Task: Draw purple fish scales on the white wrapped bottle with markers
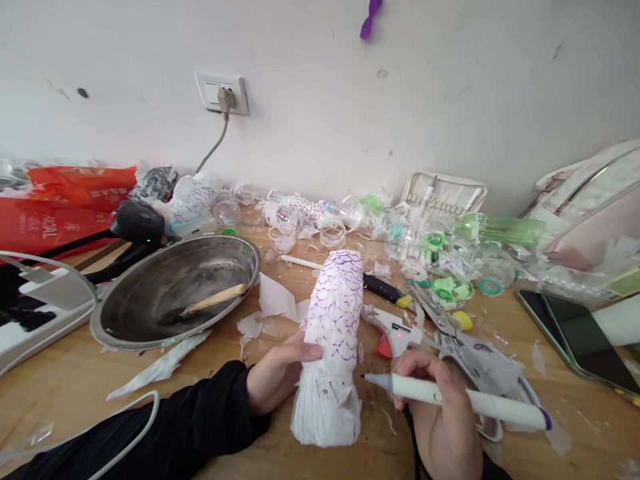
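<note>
A white paper-covered fish shape [333, 313] stands out in the middle, with purple scale lines over its upper part and a plain, ridged flared end at the bottom. My left hand [283, 370] grips it from the left side, thumb lying on its front. In my right hand [437, 407] is a white marker [480, 403] with a purple end, held between thumb and fingers. The marker's dark tip points left, just to the right of the fish shape and apart from it.
A metal bowl [185, 287] with a wooden-handled brush is at left. A glue gun [395, 333], scissors [450, 340] and a cutter [385, 290] lie near my right hand. Plastic bottle pieces [345, 217] line the wall; phones [575, 333] lie at right. A white cable [135, 427] crosses my left sleeve.
</note>
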Available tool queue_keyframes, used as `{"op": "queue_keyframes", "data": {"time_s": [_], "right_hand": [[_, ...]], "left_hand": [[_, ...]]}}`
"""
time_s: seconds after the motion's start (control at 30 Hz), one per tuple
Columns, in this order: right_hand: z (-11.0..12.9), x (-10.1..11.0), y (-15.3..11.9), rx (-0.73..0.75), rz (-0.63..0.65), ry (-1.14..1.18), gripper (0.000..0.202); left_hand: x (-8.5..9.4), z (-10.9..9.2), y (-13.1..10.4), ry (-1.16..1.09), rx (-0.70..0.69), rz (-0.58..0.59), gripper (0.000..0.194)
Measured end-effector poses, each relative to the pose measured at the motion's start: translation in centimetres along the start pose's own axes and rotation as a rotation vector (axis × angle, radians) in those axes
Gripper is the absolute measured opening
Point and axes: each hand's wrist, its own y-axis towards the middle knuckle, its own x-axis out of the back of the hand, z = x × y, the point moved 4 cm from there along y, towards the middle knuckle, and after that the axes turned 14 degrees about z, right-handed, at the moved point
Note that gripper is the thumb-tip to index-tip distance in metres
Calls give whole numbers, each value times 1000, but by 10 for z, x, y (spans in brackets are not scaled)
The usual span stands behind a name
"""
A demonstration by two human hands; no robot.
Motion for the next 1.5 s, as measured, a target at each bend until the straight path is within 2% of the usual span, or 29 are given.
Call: {"op": "queue_keyframes", "data": {"time_s": [0.2,0.33,0.43,0.5,0.6,0.7,0.87,1.03,1.13,1.3,1.5], "right_hand": [[-5,1,1,-135,-58,62,39],[-6,1,-3,-114,-23,32,43],[-4,4,-6,12,-41,-47,43],[0,6,-7,147,-69,-164,35],[9,8,-8,296,-74,-349,20],[16,7,-7,342,-61,-460,13],[20,1,-7,315,-61,-597,24],[21,-3,-6,297,-26,-660,26],[22,-4,-5,306,-12,-691,24],[19,-5,-6,271,-13,-768,21],[17,-4,-7,263,-55,-817,20]], "left_hand": [[-1,1,-2,7,-29,9,72],[1,2,-2,2,-48,20,69],[2,4,-2,-9,-40,17,50],[0,6,-2,-17,-40,17,40],[-7,10,-5,-33,-44,18,38],[-16,16,-9,-61,-30,15,37],[-21,28,-14,-35,50,48,47],[-16,29,-17,116,42,86,83],[-19,30,-17,117,57,116,94],[-25,27,-16,107,53,181,88],[-17,31,-16,123,45,218,80]]}}
